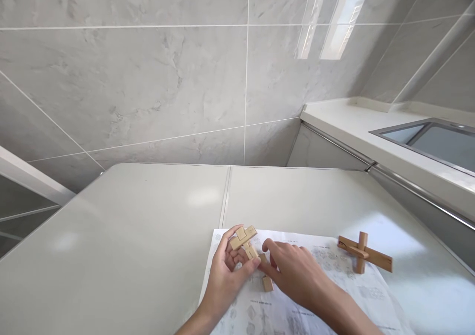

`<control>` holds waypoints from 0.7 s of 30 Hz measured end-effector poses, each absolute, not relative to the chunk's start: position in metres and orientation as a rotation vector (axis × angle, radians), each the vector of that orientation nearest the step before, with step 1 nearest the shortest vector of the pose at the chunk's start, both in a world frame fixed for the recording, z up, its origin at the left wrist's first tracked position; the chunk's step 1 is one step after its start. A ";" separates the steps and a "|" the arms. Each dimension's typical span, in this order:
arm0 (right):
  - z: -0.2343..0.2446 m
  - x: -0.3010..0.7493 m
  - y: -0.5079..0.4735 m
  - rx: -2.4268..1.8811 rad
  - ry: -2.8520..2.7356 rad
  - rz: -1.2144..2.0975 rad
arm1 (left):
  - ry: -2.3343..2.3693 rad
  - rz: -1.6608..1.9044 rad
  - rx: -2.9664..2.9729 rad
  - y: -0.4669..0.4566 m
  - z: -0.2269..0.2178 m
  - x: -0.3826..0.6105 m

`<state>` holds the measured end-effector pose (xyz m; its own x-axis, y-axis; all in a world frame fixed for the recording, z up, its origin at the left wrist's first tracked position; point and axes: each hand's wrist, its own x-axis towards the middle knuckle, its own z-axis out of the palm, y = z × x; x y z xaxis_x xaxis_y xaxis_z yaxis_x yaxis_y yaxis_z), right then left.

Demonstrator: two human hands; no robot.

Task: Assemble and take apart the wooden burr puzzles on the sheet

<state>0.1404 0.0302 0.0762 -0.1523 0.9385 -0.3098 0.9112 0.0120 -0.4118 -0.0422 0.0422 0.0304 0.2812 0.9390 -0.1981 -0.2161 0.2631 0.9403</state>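
Observation:
My left hand (226, 275) is curled around a cluster of notched wooden puzzle pieces (243, 240), holding them just above a printed instruction sheet (334, 280). My right hand (293, 270) lies close beside it, fingers bent, its fingertips touching the lower wooden pieces (264, 265) of the same cluster. One small wooden block (267, 283) lies on the sheet under my right hand. An assembled wooden cross puzzle (363, 253) stands on the sheet's right edge, apart from both hands.
The sheet lies on a pale grey table (129, 236) with a seam down its middle. Grey tiled wall rises behind. A white counter (356, 127) with a steel sink (434, 139) stands at the right.

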 end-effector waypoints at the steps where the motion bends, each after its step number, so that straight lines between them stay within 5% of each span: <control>1: 0.074 0.138 0.029 -2.011 -2.211 0.824 | 0.943 0.962 0.982 0.042 0.030 -0.043; 21: 0.089 0.173 0.039 -1.913 -1.987 0.859 | 0.966 0.912 1.021 0.040 0.028 -0.042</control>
